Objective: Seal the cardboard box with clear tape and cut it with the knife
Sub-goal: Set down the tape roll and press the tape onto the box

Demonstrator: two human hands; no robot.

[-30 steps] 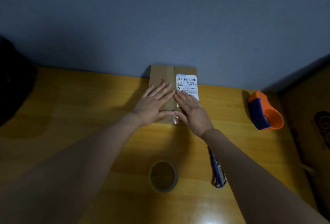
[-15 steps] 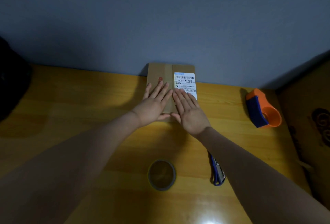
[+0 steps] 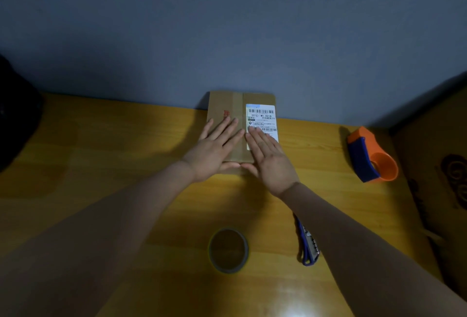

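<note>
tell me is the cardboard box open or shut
Shut. The cardboard box lies flat with its flaps closed, and the left hand and right hand press palms-down on its top.

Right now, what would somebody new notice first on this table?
Probably the two flat hands, left hand and right hand, pressing side by side on the box at the back of the table by the wall. Next, the bright orange dispenser far right, then the tape roll and the knife lying near the front.
</note>
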